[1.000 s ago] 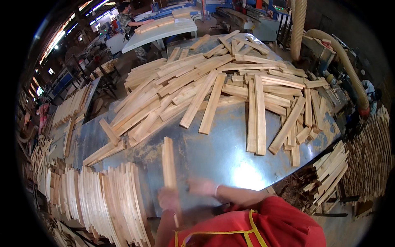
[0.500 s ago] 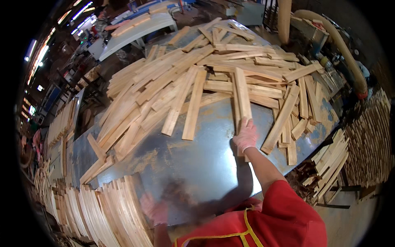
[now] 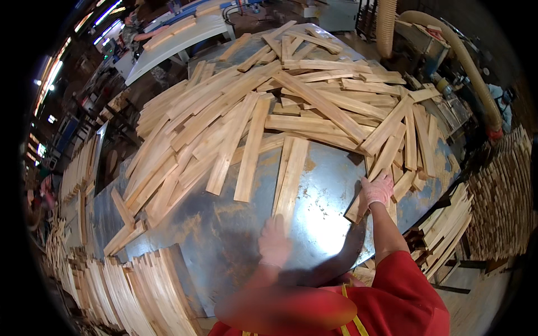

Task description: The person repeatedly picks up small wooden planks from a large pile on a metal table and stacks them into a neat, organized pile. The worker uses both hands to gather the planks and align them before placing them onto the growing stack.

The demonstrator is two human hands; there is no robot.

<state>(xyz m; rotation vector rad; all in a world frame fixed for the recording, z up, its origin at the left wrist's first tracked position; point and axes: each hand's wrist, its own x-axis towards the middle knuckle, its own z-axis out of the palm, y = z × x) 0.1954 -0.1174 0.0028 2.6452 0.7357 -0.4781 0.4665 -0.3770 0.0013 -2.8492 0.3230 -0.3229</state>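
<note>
Left hand (image 3: pixel 273 242) is at the near end of paired planks (image 3: pixel 292 173) on the metal table (image 3: pixel 224 238) (blurred, can't tell if closed). Right hand (image 3: pixel 379 189) lies over a slanted plank (image 3: pixel 385 158), closure unclear. I'd pinch both edges, lifting clear of neighbours.

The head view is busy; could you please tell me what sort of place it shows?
Probably a woodworking workshop: wooden boards heaped across a metal-looking table, a stack of slats, and a ribbed hose.

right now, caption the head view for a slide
Left hand at light wooden boards, right hand on another board, over a metal table strewn with lumber.
</note>
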